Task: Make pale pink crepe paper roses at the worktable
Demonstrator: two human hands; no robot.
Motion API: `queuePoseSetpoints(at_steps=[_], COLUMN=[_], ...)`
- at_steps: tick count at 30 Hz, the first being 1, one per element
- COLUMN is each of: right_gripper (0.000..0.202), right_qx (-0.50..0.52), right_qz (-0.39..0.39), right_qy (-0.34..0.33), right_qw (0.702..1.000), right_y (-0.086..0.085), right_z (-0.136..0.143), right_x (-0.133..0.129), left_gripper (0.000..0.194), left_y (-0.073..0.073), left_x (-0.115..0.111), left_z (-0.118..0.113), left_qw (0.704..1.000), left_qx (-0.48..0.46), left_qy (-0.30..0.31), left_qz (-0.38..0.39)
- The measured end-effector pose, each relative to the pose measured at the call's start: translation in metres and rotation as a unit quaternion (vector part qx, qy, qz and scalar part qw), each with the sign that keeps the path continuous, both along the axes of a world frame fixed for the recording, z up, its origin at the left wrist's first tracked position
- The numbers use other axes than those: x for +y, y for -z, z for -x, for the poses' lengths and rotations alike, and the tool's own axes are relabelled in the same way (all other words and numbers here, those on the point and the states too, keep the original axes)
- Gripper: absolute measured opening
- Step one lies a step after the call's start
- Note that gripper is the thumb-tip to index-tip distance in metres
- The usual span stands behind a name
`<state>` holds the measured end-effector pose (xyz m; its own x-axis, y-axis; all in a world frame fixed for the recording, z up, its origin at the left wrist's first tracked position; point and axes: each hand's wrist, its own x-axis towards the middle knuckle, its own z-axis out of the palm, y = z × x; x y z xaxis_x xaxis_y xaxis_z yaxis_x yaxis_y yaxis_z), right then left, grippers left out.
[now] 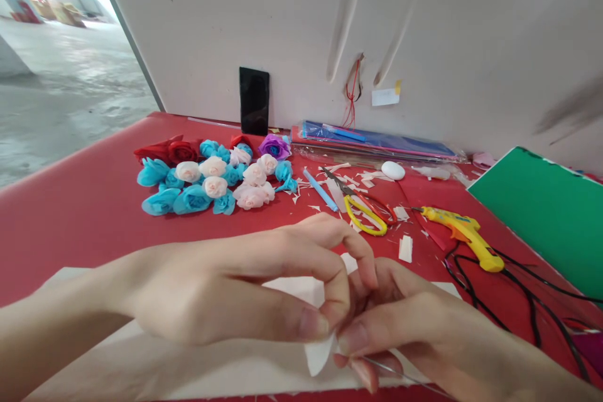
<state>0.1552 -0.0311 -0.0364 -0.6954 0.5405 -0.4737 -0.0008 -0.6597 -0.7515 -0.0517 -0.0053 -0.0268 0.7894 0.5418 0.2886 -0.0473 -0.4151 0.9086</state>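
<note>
My left hand (pixel 245 282) pinches a white petal-shaped piece (pixel 318 358) between thumb and forefinger, low in the middle of the view. Close against it, my right hand (pixel 405 320) has its thumb and fingers closed on a thin metal wire (pixel 398 372), which runs out to the lower right. The white piece and the wire's upper end meet between my fingertips, where the join is hidden. Below both hands lies a sheet of pale paper (pixel 198 367) on the red tabletop (pixel 75 213).
Blue, pink, red and purple cloth-like flowers (pixel 193 198) cluster at the back left. Scissors (pixel 365 217) lie among paper scraps beside a blue pen (pixel 321 191). A yellow glue gun (pixel 464 232) with black cords and a green board (pixel 546 226) are rightward. A phone (pixel 254 100) leans on the wall.
</note>
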Motion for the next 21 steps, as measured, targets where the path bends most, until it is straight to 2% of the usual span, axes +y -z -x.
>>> queuePoseSetpoints(at_steps=[3,8,10,13,14,21], right_gripper=[0.008,0.01,0.006,0.006,0.006,0.008], right_qx=[0.007,0.007,-0.008,-0.02,-0.016,0.014], right_qz=[0.005,0.021,0.028,0.039,0.04,0.034], right_qy=[-0.004,-0.015,-0.019,-0.017,-0.015,0.0], right_qw=[1.0,1.0,0.999,0.999,0.999,0.999], right_y=[0.003,0.0,-0.005,-0.009,-0.009,0.002], right_z=[0.001,0.001,0.001,0.002,0.003,0.003], right_x=[-0.001,0.0,0.001,0.001,0.001,-0.002], left_gripper=[0.025,0.032,0.031,0.032,0.032,0.036], left_y=[-0.003,-0.005,-0.003,0.004,0.006,0.01], left_x=[0.003,0.0,-0.007,-0.019,-0.021,-0.021], left_z=[-0.001,-0.004,-0.007,-0.012,-0.013,-0.017], left_qw=[0.996,0.991,0.992,0.991,0.99,0.99], left_qx=[0.017,0.011,0.006,-0.052,-0.055,-0.059], left_qy=[0.063,0.083,0.056,-0.035,-0.045,-0.046], left_qz=[0.065,0.108,0.117,0.119,0.119,0.115])
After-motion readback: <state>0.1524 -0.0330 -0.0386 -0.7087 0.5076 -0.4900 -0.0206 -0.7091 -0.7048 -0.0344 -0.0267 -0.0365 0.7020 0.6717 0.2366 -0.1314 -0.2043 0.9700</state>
